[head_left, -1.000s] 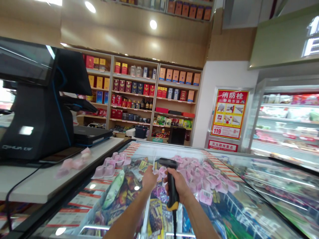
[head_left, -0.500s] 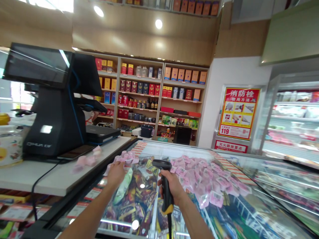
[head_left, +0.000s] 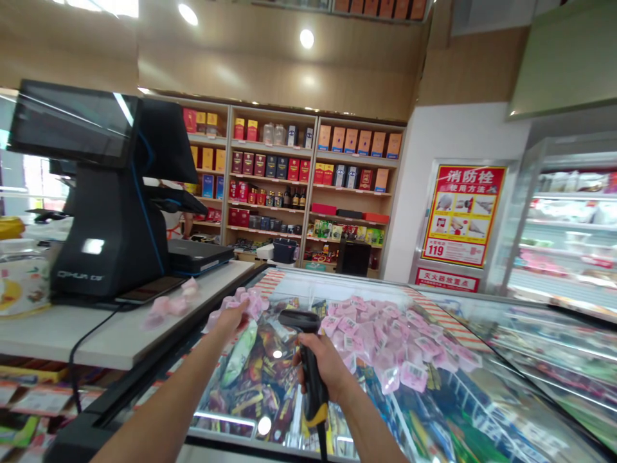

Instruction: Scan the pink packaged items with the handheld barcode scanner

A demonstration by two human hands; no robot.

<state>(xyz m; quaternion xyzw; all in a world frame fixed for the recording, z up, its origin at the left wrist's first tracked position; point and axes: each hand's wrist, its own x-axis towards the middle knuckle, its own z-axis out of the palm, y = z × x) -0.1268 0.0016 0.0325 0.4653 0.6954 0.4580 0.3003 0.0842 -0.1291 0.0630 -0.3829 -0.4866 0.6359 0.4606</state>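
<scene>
My right hand [head_left: 322, 366] is wrapped round the grip of a black and yellow barcode scanner [head_left: 313, 379], held over the glass top of a chest freezer [head_left: 289, 276]. The scanner's head points left, and its cable hangs down. At the smaller pile of pink packets [head_left: 258, 301] on the glass is my left hand [head_left: 235, 318]. Its fingers look drawn together at the packets; anything between them is hidden. A larger heap of pink packets [head_left: 385, 334], many with white barcode labels, lies to the right of the scanner.
To the left, a white counter [head_left: 110, 344] bears a black checkout terminal [head_left: 106, 238], a phone [head_left: 150, 289] and a few pink packets [head_left: 168, 305]. Wrapped goods show through the freezer glass. Shelves of boxes and bottles [head_left: 270, 168] stand behind, with a refrigerated display [head_left: 573, 225] at right.
My left hand has shifted slightly right and up along the small pile. My right hand and the scanner have moved a little left and down.
</scene>
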